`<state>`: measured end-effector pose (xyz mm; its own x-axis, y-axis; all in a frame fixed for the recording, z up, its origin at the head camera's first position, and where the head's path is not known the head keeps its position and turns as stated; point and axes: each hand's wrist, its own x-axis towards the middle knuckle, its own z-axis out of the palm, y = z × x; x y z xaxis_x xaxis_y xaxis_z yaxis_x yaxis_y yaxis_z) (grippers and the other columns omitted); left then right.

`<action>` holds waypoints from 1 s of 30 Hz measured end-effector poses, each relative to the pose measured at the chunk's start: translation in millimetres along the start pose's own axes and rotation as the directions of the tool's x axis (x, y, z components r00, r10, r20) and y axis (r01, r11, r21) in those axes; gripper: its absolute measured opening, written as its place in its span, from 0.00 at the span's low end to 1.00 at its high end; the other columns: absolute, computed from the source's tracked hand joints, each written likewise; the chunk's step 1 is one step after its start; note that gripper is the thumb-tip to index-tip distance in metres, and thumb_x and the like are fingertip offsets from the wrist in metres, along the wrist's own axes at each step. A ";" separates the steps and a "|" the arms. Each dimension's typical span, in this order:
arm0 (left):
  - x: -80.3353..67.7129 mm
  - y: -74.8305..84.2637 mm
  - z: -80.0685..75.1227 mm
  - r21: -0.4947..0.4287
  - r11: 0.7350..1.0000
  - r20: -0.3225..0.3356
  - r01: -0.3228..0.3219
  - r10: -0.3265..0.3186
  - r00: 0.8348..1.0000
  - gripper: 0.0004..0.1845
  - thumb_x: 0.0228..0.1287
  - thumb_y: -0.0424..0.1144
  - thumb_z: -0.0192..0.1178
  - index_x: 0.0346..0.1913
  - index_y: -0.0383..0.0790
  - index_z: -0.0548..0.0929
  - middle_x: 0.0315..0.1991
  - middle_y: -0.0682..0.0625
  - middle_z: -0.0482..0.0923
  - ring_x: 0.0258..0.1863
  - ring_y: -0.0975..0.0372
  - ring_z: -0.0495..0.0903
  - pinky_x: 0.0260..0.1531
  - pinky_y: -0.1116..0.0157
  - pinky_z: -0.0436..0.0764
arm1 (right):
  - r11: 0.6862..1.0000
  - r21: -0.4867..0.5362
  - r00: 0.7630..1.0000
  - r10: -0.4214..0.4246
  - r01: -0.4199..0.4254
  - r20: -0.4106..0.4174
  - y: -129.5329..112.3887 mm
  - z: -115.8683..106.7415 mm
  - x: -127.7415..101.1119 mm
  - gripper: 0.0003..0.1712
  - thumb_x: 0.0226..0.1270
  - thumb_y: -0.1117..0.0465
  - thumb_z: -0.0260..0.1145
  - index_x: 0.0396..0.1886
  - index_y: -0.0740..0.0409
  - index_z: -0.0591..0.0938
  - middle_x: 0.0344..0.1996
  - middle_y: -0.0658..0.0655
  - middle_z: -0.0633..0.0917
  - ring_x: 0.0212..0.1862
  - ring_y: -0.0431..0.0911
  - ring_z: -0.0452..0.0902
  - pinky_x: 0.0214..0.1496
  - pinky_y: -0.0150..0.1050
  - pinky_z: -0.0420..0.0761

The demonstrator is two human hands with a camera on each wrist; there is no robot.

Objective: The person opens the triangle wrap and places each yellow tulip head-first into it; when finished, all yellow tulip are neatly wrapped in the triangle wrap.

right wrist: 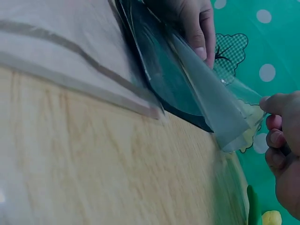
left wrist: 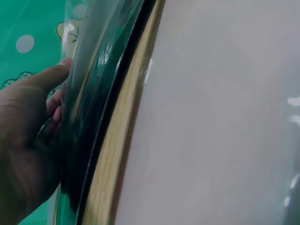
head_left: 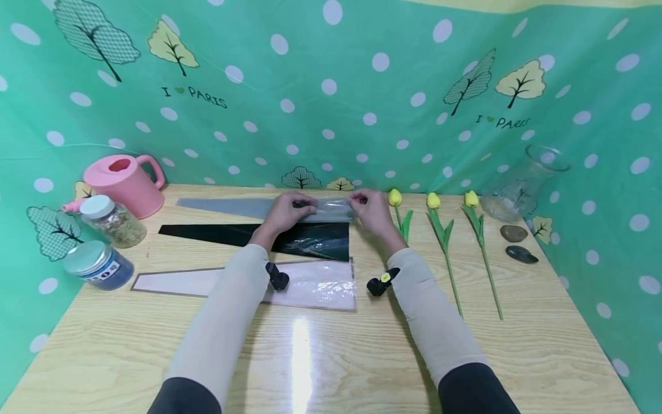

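- A translucent grey, tapered plastic sleeve (head_left: 238,206) is laid along the far side of the pale wooden table (head_left: 372,356).
- Near its middle, it is pinched between the thumb and fingers of the left hand (head_left: 288,211), which is nearly closed.
- Its clear right end is pinched by the right hand (head_left: 373,214), thumb and forefinger brought together.
- A glossy black, tapered plastic sleeve (head_left: 318,240) is placed just nearer.

Green polka-dot cloth (head_left: 357,75), printed with trees (head_left: 95,31) and "PARIS" lettering (head_left: 207,96), backs and flanks a pale wood-grain surface (head_left: 357,356). A pale yellow band (head_left: 517,6) runs along its top; a bright light streak (head_left: 301,362) gleams on the woodgrain.
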<state>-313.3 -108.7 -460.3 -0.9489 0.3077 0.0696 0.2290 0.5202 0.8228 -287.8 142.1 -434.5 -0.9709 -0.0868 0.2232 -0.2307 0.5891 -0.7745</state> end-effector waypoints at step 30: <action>0.4 -1.7 3.9 -0.184 0.980 -0.115 0.082 -0.104 0.988 0.13 0.73 0.43 0.66 0.54 0.42 0.90 0.59 0.44 0.86 0.61 0.52 0.82 0.62 0.53 0.81 | 0.922 0.108 0.925 0.378 -0.372 -0.043 20.8 -102.8 -144.2 0.21 0.73 0.56 0.68 0.59 0.63 0.81 0.42 0.65 0.87 0.31 0.47 0.86 0.35 0.36 0.85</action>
<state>-313.2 -106.3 -463.9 -0.9862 0.1583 0.0479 0.1068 0.3884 0.9153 -146.0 249.4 -421.9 -0.9824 0.1765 -0.0607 0.1411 0.4888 -0.8609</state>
